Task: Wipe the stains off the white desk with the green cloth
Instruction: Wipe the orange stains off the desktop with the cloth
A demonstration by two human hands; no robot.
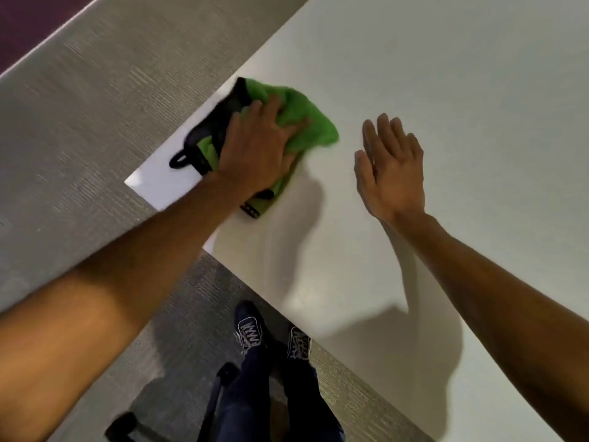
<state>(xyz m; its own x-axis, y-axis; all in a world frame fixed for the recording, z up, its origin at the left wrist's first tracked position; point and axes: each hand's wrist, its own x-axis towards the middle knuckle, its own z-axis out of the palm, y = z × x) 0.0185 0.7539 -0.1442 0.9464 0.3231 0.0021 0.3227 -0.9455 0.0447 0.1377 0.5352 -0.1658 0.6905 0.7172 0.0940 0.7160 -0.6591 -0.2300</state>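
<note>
**Wiping near the desk corner, left hand on cloth**

The green cloth is bunched, w/ black trim and a black loop sticking out on the side away from the right hand. It lies flat on the white desk, close to the desk's corner, directly under the left hand. Left hand is pressed down on it, fingers spread and curled into the folds, gripping it against the surface. Right hand is beside it, a little apart from the cloth, open w/ fingers extended, holding nothing; can't tell if it touches the desk or floats just above.

No stains visible from here – surface near both hands looks plain, edges of cloth blurred, prob. mid-stroke.

To do this step well, I'd say: keep the palm flat w/ even pressure, overlap strokes, work from the corner toward the right hand, and keep the loop from snagging on the edge. Refold if a face gets dirty.
</note>
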